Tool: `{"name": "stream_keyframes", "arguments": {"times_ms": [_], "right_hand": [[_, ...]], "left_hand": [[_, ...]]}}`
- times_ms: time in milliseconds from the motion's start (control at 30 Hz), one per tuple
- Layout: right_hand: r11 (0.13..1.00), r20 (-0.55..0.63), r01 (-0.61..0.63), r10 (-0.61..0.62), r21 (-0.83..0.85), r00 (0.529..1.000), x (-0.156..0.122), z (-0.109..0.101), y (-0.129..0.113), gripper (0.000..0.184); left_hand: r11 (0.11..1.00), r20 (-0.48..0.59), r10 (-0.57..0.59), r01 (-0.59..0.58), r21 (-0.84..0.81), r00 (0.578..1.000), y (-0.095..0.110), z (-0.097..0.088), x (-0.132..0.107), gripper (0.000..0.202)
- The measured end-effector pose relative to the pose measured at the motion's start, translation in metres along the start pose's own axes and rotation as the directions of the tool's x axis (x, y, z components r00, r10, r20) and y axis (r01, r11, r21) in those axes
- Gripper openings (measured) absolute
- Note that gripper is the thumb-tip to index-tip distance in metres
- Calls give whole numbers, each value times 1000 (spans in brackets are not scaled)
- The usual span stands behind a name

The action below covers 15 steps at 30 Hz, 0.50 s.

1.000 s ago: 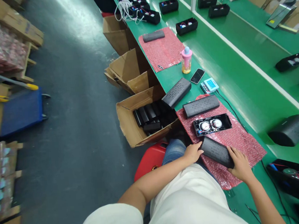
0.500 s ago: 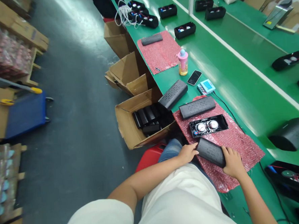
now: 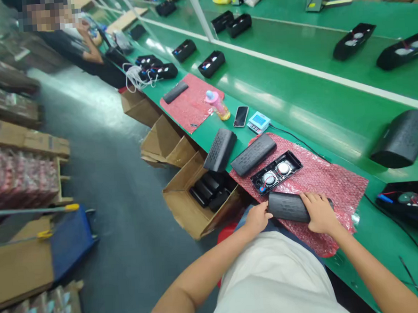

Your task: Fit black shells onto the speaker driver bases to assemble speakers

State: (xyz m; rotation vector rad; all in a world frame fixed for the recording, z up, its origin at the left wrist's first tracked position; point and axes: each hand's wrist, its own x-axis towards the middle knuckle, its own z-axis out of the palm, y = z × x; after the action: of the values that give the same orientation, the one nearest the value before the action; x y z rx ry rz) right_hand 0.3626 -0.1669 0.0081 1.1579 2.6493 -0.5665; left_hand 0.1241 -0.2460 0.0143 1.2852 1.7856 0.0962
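Note:
A black speaker housing [image 3: 288, 207] with a patterned top lies across the near edge of a red bubble-wrap sheet [image 3: 341, 186]. My left hand [image 3: 258, 218] grips its left end, fingers closed at the edge. My right hand [image 3: 318, 211] is wrapped over its right part and hides some of the top. Just beyond it sits an open speaker shell [image 3: 276, 172] with two round drivers and red wires. Another black housing [image 3: 253, 154] rests behind that shell, partly on the wrap. A further housing [image 3: 220, 150] lies at the table edge to the left.
A cardboard box [image 3: 184, 212] of black parts stands below the table edge. A blue-screened device [image 3: 259, 122], a phone [image 3: 241, 116] and a pink-topped bottle [image 3: 218, 106] stand farther back. Open speaker shells [image 3: 212, 63] line the green surface. A co-worker [image 3: 78, 51] is at the far left.
The view has swung, bringing a co-worker into sight. The held housing lies more level in the picture, and my right hand reaches farther over its top. Both hands keep their hold.

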Motion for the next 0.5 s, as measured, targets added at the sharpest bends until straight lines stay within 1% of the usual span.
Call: {"name": "stream_keyframes", "arguments": {"times_ms": [133, 200, 267, 333, 400, 500], "right_hand": [[999, -8, 30, -29, 44, 1000, -1, -4, 6, 89], [996, 1, 72, -72, 54, 997, -5, -4, 15, 90], [993, 17, 108, -109, 41, 994, -10, 0, 28, 90], [993, 29, 114, -114, -8, 993, -15, 6, 40, 91], [993, 34, 92, -90, -78, 995, -17, 13, 48, 91], [975, 5, 46, -46, -219, 999, -19, 21, 51, 92]], "left_hand": [[995, 4, 32, -33, 90, 999, 7, -9, -3, 29], [992, 17, 46, -48, 119, 999, 11, -7, -6, 25], [989, 36, 61, -65, 132, 998, 17, -1, -8, 24], [988, 48, 74, -80, 132, 996, 22, 6, -9, 25], [988, 49, 89, -94, 119, 995, 24, 12, -7, 27], [990, 31, 116, -118, 78, 993, 21, 16, -3, 33]]}}
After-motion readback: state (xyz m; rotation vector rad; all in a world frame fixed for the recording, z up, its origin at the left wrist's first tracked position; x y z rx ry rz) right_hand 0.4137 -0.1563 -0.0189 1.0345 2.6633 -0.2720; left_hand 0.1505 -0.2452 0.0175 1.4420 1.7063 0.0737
